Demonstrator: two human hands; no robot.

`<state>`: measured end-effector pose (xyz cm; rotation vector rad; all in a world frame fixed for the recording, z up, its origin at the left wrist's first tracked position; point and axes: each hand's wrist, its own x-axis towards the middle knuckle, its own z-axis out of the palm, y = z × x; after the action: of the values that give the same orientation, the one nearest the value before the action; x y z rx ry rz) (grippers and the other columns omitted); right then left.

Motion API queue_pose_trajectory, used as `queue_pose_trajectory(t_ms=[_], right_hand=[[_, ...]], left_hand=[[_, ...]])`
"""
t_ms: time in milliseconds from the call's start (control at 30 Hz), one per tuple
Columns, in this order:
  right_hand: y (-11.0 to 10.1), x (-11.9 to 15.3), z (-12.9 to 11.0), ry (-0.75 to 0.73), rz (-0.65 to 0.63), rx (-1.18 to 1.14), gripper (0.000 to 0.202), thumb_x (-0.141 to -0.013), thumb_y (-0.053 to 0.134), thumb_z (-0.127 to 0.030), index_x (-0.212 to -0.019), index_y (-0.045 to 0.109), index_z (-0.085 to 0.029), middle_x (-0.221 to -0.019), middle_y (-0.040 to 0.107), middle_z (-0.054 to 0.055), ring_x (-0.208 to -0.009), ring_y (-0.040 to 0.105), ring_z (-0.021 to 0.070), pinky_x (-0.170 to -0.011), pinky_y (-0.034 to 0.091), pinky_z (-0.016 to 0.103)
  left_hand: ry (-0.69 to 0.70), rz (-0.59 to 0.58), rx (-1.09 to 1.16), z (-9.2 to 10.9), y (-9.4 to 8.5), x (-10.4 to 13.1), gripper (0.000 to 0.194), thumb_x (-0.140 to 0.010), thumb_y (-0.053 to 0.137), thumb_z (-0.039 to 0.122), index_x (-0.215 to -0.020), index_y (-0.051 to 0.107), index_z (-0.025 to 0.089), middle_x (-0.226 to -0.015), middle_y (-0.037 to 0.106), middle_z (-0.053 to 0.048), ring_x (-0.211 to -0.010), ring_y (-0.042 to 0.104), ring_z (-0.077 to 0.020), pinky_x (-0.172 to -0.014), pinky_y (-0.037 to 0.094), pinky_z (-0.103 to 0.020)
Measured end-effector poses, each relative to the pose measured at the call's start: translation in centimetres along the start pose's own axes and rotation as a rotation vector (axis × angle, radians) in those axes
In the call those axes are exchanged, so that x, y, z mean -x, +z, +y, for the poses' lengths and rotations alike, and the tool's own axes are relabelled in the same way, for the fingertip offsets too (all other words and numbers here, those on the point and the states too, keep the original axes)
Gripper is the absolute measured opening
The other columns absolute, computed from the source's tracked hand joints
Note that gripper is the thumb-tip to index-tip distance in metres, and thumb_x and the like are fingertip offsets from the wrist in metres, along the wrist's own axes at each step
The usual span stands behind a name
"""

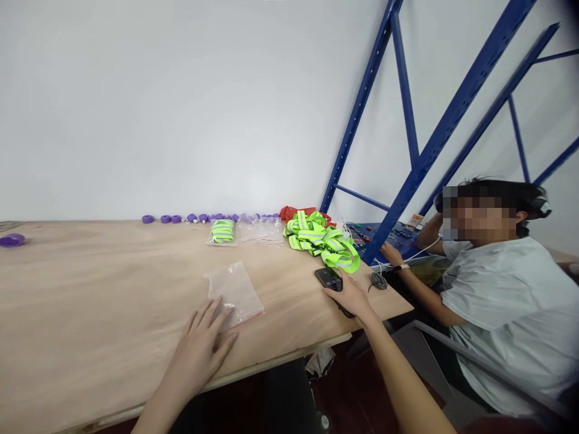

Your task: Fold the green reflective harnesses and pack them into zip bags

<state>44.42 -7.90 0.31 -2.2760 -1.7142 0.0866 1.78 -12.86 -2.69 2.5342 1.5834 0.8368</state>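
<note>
Flat on the wooden counter (113, 301), just beyond the left grip (194, 355): a clear plastic bag (237, 289) with a red line along its near edge, its near left side under the fingertips. Left grip palm down, fingers and thumb spread apart, nothing clasped between them. Off to the right, beneath the right grip (355, 296): a black phone (329, 279), digits lit on its screen. Thumb across the phone, impossible to tell whether clamped on it or merely resting.

Just beyond the right grip, a loose heap of neon straps (316, 235) with silvery stripes, backed by crumpled red material (289, 212). Just right of the same grip, a dark computer mouse (378, 281).

Farther out, ahead of the left grip, a packed bag (222, 231) of folded neon strap; beside it, more clear bags (262, 229). Beyond, along the foot of a pale wall (181, 108), purple rolls (148, 219); well left of the left grip, a lone purple ring (12, 240).

Well to the right of the right grip, past a blue metal frame (423, 163): a seated person (506, 301) in a white shirt, one arm raised toward the head, the other stretched to a blue work surface (407, 246) strewn with small parts.
</note>
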Motion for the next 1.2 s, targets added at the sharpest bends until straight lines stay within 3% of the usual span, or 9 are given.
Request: queue_pose_trajectory(t_ms=[300, 600, 833, 1200], right_hand=[[0.4, 0.0, 0.0, 0.078, 0.076, -0.090, 0.089, -0.075, 0.068, -0.056, -0.149, 0.035, -0.019, -0.128, 0.063, 0.015, -0.120, 0.058, 0.0349, -0.091, 0.045, 0.042], [-0.1, 0.0, -0.3, 0.046, 0.017, -0.040, 0.088, -0.077, 0.067, -0.053, -0.150, 0.033, -0.017, -0.131, 0.061, 0.017, -0.123, 0.055, 0.0359, -0.095, 0.042, 0.043], [-0.4, -0.7, -0.1, 0.022, -0.008, -0.144, 0.092, -0.073, 0.072, -0.047, -0.151, 0.034, -0.018, -0.137, 0.058, 0.016, -0.127, 0.052, 0.0349, -0.101, 0.040, 0.045], [-0.6, 0.1, -1.0, 0.025, 0.011, -0.149, 0.090, -0.070, 0.075, -0.046, -0.148, 0.039, -0.022, -0.133, 0.061, 0.013, -0.122, 0.055, 0.0332, -0.096, 0.042, 0.042]], left_hand=[[-0.034, -0.043, 0.018, 0.1, 0.0, 0.0, 0.042, -0.095, 0.048, 0.045, -0.130, 0.064, 0.026, -0.149, 0.050, -0.011, -0.138, 0.045, -0.0346, -0.111, 0.036, -0.059], [-0.022, -0.075, -0.012, -0.3, 0.3, 0.0, 0.043, -0.096, 0.046, 0.045, -0.130, 0.063, 0.026, -0.149, 0.051, -0.010, -0.138, 0.045, -0.0332, -0.111, 0.035, -0.059], [-0.021, -0.092, -0.056, -0.4, 0.5, 0.1, 0.045, -0.097, 0.043, 0.046, -0.130, 0.064, 0.025, -0.148, 0.052, -0.010, -0.138, 0.046, -0.0321, -0.111, 0.035, -0.058], [0.038, 0.004, 0.016, -2.4, 1.8, 0.1, 0.042, -0.092, 0.046, 0.049, -0.120, 0.069, 0.027, -0.138, 0.062, -0.008, -0.124, 0.059, -0.0338, -0.104, 0.045, -0.055]])
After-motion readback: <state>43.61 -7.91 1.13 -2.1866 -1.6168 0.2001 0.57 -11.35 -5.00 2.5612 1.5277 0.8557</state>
